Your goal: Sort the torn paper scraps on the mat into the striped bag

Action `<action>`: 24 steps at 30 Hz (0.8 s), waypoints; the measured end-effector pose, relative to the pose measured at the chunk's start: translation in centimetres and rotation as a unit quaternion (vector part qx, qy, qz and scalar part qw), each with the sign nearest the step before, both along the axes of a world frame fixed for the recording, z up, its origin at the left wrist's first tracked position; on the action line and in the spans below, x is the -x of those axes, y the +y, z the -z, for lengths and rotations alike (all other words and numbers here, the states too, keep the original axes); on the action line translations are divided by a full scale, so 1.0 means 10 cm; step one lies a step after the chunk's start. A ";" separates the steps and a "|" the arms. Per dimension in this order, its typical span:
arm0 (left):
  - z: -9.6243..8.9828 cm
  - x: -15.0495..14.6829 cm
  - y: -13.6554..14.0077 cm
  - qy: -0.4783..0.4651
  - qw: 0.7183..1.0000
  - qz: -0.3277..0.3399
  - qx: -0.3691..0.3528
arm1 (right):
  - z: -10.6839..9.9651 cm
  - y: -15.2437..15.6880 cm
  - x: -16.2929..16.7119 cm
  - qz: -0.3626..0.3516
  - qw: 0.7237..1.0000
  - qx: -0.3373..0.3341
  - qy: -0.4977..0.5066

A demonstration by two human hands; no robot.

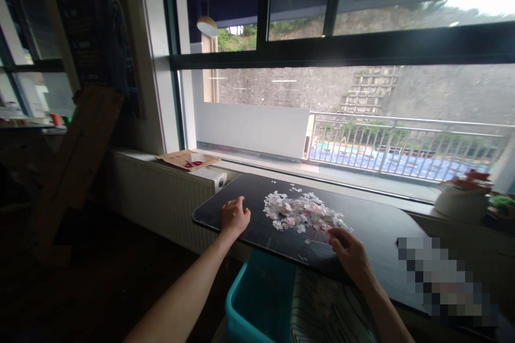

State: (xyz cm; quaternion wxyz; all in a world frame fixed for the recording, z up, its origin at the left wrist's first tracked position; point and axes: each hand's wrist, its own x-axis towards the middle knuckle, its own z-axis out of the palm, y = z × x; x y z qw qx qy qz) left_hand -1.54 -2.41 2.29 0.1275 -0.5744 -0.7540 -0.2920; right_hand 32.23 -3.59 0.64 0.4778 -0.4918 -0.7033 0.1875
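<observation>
Beneath a wide window (pixel 346 51), a black table (pixel 378 236) bears a heap of white scraps (pixel 300 209). The right hand (pixel 350 250) pinches a pink-lined piece (pixel 317 235) between thumb and fingertips at the heap's near edge; the left hand (pixel 235 217) rests toward the table's left end, fingers curled, whether closed or loose one cannot tell.

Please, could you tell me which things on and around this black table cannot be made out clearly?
All in the head view:
- Pixelated object: blocks hide what it is.
- Pink-marked piece by the right hand: too small to identify.
- Paper scraps: any print is too small to read.
- Left hand: its back hides the palm.
- Blue-green bin: cut off by the bottom edge.
</observation>
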 end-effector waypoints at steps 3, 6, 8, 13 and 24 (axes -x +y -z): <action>0.00 0.01 0.01 0.003 1.000 0.003 0.002 | 0.00 0.01 0.00 0.008 1.000 0.017 0.002; 0.01 0.01 0.01 0.006 1.000 0.005 0.001 | -0.02 -0.01 -0.01 0.030 0.999 0.022 0.014; 0.01 0.01 0.01 0.007 1.000 0.005 0.001 | -0.03 -0.01 -0.02 0.038 0.999 0.021 0.020; 0.00 0.01 0.01 0.007 1.000 0.002 0.004 | 0.01 0.00 0.03 -0.034 0.998 0.040 0.031; 0.01 0.01 0.01 0.005 1.000 -0.002 0.004 | 0.02 -0.03 0.05 -0.086 0.993 -0.015 -0.075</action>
